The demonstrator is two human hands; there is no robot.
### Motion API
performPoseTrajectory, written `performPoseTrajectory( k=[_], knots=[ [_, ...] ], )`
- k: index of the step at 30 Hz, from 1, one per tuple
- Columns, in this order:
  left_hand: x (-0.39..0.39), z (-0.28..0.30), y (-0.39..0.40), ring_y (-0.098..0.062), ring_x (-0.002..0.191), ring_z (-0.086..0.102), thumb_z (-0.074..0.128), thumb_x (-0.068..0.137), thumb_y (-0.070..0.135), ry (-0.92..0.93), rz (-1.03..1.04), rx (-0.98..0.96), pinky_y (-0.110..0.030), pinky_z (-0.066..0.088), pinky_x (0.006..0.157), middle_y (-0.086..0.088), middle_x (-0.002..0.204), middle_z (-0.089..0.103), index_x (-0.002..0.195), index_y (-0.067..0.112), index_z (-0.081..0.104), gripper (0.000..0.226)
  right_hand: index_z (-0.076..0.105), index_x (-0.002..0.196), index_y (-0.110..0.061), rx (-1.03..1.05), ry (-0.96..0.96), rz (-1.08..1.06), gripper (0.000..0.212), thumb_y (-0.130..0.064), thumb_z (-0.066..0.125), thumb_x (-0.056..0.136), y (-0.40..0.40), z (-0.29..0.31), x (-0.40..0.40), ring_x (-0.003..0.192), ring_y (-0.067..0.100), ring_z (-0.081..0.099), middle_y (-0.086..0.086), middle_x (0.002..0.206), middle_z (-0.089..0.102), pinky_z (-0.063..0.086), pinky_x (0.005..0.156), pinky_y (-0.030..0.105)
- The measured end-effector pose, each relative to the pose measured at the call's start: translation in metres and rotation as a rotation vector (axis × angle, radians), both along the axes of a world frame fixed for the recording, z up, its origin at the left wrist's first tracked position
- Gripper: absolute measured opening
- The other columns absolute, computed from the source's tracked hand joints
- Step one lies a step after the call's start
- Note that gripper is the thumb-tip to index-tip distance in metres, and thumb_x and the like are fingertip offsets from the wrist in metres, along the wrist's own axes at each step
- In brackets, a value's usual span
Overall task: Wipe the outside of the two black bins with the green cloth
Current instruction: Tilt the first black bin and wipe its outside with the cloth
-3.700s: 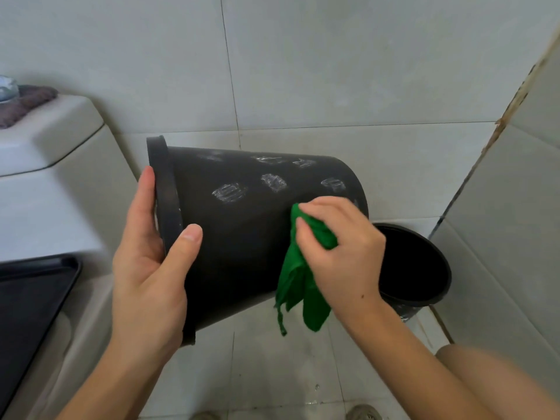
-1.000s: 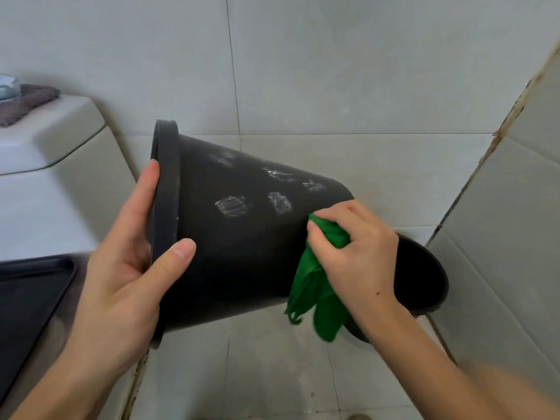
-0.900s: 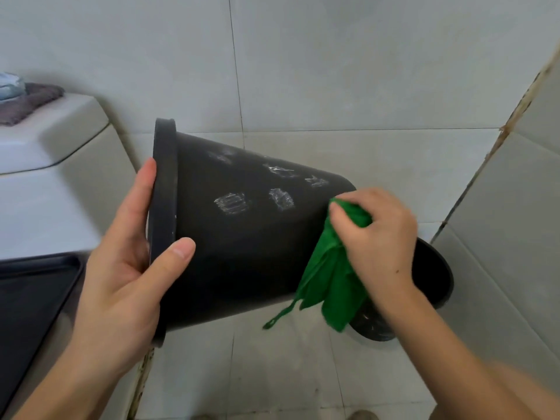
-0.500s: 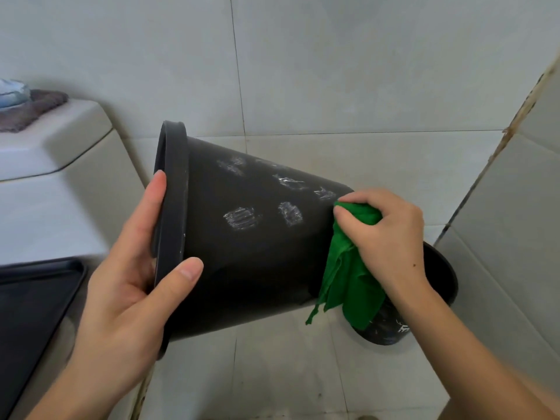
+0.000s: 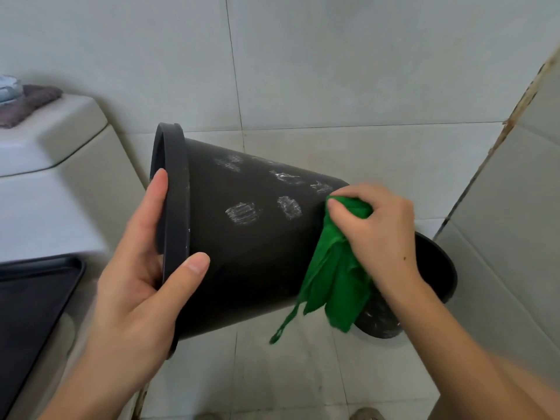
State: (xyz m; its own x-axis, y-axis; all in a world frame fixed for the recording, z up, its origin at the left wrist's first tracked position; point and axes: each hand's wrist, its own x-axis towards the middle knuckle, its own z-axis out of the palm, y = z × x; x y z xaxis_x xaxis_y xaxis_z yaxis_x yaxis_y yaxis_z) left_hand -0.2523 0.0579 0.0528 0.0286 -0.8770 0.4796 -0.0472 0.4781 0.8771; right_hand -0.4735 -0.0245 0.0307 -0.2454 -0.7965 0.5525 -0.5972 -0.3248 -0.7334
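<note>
The right hand (image 5: 378,234) has its fingers (image 5: 342,213) curled tight around a bunched green cloth (image 5: 336,268), pressing the wad against the narrow bottom end of a black bin (image 5: 248,253) that is held off the floor, tipped on its side. Below those fingers the loose cloth hangs down, a thin strand trailing lowest. Just left of the cloth, on the bin's wall, sit several pale scuffed patches (image 5: 242,212).

Further left, the left hand (image 5: 136,286) grips the bin's rim: its fingers (image 5: 151,207) reach over the rim toward the inside, and the thumb (image 5: 185,277) lies flat on the outer wall, so the hand is closed on the rim.

Behind and under the right hand stands the second black bin (image 5: 436,271) on the tiled floor (image 5: 272,374), mouth up, largely hidden by the wrist and cloth; whitish marks show low on its side. It sits in the corner where the tiled walls (image 5: 333,71) meet.

Beyond the left hand is a white toilet tank (image 5: 39,165) with a dark rag (image 5: 27,101) lying on its lid, and a black toilet lid (image 5: 30,304) lower at the picture's left edge.
</note>
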Motion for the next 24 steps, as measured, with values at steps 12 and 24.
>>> performPoseTrajectory(
  k=[12,24],
  knots=[
    [-0.001,0.004,0.002,0.011,0.105,0.062,0.048,0.076,0.008,-0.014,-0.001,0.015,-0.01,0.05,0.085,0.038,0.113,0.063,0.14,0.037,0.028,0.072,0.074,0.078,-0.026,-0.007,-0.043,0.044,0.009,-0.017,0.071,0.077,0.011,-0.003,-0.003,0.08,0.0,0.064,-0.016,0.08,0.07,0.05,0.078,0.02],
    [-0.008,-0.011,-0.004,0.01,0.098,0.065,0.059,0.082,-0.002,-0.027,-0.028,0.01,-0.006,0.049,0.08,0.033,0.111,0.066,0.14,0.034,0.032,0.073,0.075,0.079,-0.021,-0.121,0.053,0.179,0.007,-0.021,0.069,0.075,0.015,0.008,0.028,0.08,0.003,0.065,-0.012,0.081,0.07,0.05,0.075,0.023]
  ],
)
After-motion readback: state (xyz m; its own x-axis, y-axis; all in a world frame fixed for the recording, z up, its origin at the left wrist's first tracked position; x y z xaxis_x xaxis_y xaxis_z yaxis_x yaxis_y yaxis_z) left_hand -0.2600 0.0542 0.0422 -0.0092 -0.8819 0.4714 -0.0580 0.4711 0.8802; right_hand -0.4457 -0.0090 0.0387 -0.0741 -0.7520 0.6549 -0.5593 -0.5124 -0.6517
